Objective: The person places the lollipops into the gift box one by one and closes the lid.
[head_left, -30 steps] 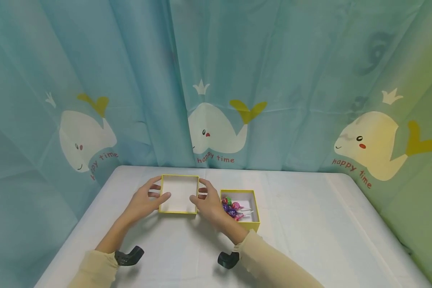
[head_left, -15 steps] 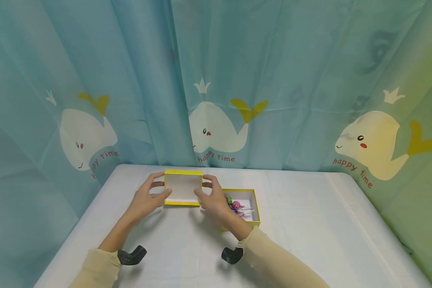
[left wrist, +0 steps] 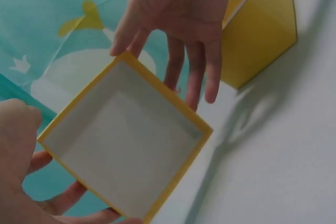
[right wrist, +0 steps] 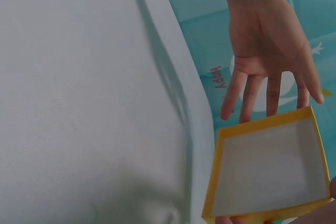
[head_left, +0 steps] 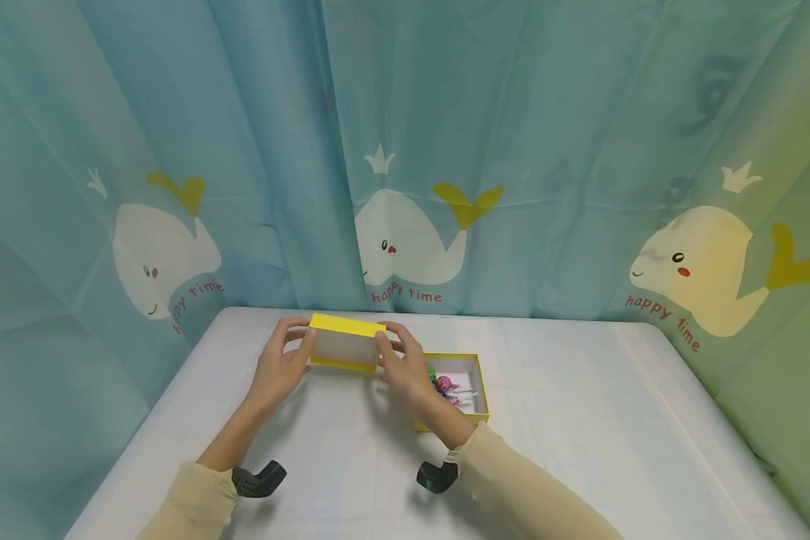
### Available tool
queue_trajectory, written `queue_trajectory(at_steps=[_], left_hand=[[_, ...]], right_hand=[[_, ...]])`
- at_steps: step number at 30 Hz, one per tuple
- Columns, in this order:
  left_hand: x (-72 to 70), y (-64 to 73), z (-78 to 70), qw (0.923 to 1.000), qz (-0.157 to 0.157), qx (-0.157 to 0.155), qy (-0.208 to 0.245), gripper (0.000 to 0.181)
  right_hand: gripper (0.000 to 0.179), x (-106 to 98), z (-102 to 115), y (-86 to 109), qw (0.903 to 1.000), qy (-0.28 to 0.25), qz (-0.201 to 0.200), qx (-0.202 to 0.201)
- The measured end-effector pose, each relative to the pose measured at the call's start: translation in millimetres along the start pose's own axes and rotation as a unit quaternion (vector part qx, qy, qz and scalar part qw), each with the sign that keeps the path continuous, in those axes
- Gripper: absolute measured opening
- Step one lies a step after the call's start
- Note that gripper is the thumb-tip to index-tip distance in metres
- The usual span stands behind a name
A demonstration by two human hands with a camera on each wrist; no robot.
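Both hands hold a shallow yellow box lid with a white inside, raised above the table. Its hollow side faces back toward me, tilted downward. My left hand grips the left edge, thumb at the near corner. The right hand grips the opposite edge. The lid's white inside shows plainly in the left wrist view. Right of it, partly behind my right hand, a yellow box stands on the table. Wrapped lollipops lie inside that box, some hidden by the hand.
A white cloth covers the table. Behind it and along both sides hangs a blue-green curtain printed with whales. A black wrist device sticks out from each sleeve just above the table.
Both hands have lifted the lid slightly and shifted it right. It has tipped from facing upward to facing back and down, showing its yellow outer side. The lollipop box stays put.
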State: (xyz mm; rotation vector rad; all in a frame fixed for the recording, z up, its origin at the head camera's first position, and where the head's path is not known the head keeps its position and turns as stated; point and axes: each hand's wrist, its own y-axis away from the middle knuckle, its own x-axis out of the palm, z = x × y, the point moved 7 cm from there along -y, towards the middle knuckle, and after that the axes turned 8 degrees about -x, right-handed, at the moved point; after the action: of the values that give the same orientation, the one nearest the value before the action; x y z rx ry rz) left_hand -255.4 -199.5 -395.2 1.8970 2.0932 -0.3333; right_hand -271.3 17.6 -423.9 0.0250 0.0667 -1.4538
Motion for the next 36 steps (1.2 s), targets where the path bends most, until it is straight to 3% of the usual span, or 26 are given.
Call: queue_trajectory(at_steps=[8,14,21,29,36], left_hand=[[-0.8,0.9,-1.3,0.9986,-0.023,-0.009,0.046,0.046],[-0.4,3.2,-2.1,0.9954,-0.008,-0.025,0.093,0.049],[1.0,3.9,0.5,0.9958,0.005,-0.025,0.088,0.05],[5.6,5.2,0.6,0.9906,0.038,-0.006,0.131,0.048],[11.4,11.2,-5.6,0.9841,0.094,0.023,0.149,0.046]], right_hand=[[0.036,-4,10,1.1,0.9985,-0.005,0.005,-0.054],[0.032,-6,15,1.8,0.9962,-0.012,0.014,-0.084],[0.034,-12,14,1.0,0.9954,-0.008,0.027,-0.091],[0.036,-23,20,1.5,0.9928,-0.002,0.059,-0.105],[0.036,-38,29,4.1,0.9847,-0.01,0.1,-0.142]])
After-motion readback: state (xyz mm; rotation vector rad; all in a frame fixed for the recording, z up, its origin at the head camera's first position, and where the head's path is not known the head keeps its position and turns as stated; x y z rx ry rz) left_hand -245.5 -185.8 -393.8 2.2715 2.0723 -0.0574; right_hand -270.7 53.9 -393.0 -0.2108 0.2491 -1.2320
